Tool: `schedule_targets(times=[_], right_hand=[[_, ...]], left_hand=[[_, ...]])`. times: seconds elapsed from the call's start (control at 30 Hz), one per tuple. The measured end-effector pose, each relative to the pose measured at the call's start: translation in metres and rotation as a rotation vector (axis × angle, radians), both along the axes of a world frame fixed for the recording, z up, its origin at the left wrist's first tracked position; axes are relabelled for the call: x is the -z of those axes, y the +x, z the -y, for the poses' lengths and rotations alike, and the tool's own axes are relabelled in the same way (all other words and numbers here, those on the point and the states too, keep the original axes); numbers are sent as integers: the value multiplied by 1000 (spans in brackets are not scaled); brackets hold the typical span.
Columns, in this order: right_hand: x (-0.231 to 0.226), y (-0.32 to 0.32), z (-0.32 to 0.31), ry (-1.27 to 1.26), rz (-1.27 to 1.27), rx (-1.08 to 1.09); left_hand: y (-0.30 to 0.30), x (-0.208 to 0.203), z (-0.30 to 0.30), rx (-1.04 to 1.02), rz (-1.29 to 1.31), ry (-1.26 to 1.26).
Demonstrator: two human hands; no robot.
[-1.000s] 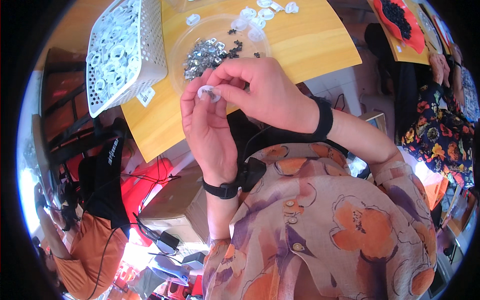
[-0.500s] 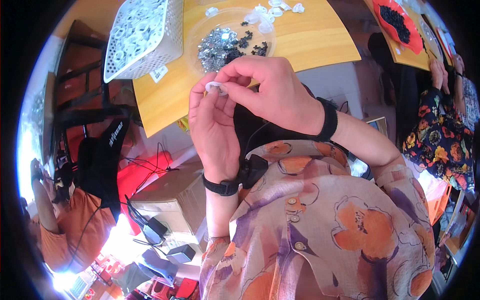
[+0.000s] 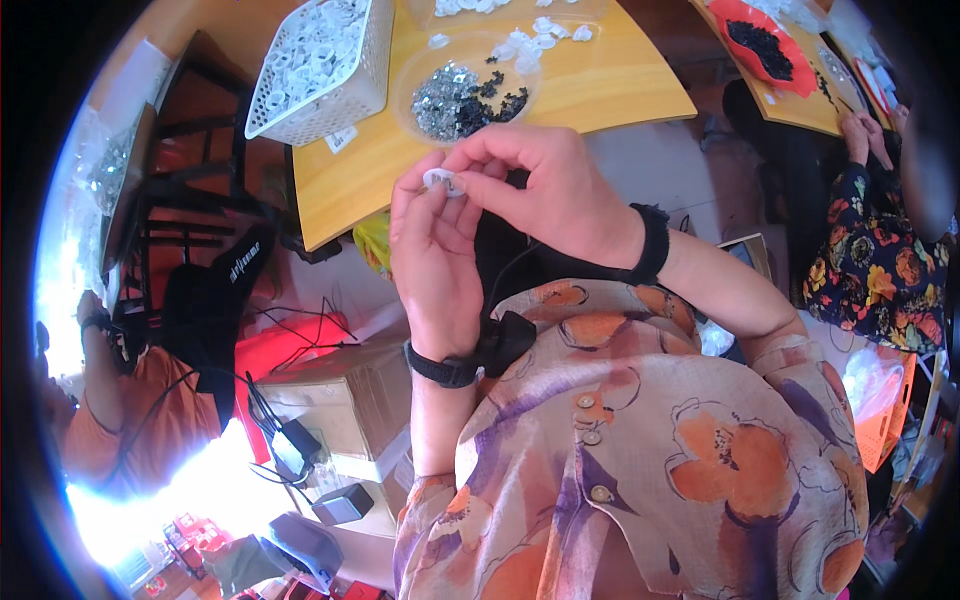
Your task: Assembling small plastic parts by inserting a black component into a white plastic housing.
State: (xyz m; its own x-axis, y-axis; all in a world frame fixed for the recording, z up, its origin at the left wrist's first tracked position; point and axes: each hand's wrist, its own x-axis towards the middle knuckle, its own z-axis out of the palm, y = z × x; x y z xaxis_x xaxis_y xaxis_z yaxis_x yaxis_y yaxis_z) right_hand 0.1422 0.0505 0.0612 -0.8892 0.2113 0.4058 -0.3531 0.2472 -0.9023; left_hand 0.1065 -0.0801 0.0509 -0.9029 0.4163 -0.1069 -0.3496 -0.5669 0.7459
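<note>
Between my two hands is a small round white plastic piece (image 3: 437, 177). My left hand (image 3: 436, 255), palm up, pinches it between thumb and fingers. From the right, my right hand (image 3: 555, 190) closes thumb and forefinger on the piece's other edge; whether a tiny part sits under those fingertips is hidden. Just beyond my hands, a shallow clear round dish (image 3: 533, 103) holds a heap of shiny silvery metal pieces (image 3: 440, 103) and small black parts (image 3: 505, 105). Several translucent white pieces (image 3: 527, 50) lie at its far rim.
A white perforated basket (image 3: 345, 95) full of white plastic pieces stands at the left of the wooden table (image 3: 620, 85). On another table at right sits a red bowl (image 3: 728, 45) of black parts. People work at both sides. Cardboard boxes (image 3: 335, 400) and cables lie at lower left.
The view has shifted slightly, so the table and basket sit a little differently in it. Both hands keep their pinch on the white piece, with only slight finger movement.
</note>
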Motion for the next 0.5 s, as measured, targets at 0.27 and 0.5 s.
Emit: schedule_targets(times=[0.27,0.5], right_hand=[[0,3,-7,-82,105,-80],[19,-1,-19,-100,169,-147]], left_hand=[[4,7,7,7,21,-47],[3,20,9,96,37,-62]])
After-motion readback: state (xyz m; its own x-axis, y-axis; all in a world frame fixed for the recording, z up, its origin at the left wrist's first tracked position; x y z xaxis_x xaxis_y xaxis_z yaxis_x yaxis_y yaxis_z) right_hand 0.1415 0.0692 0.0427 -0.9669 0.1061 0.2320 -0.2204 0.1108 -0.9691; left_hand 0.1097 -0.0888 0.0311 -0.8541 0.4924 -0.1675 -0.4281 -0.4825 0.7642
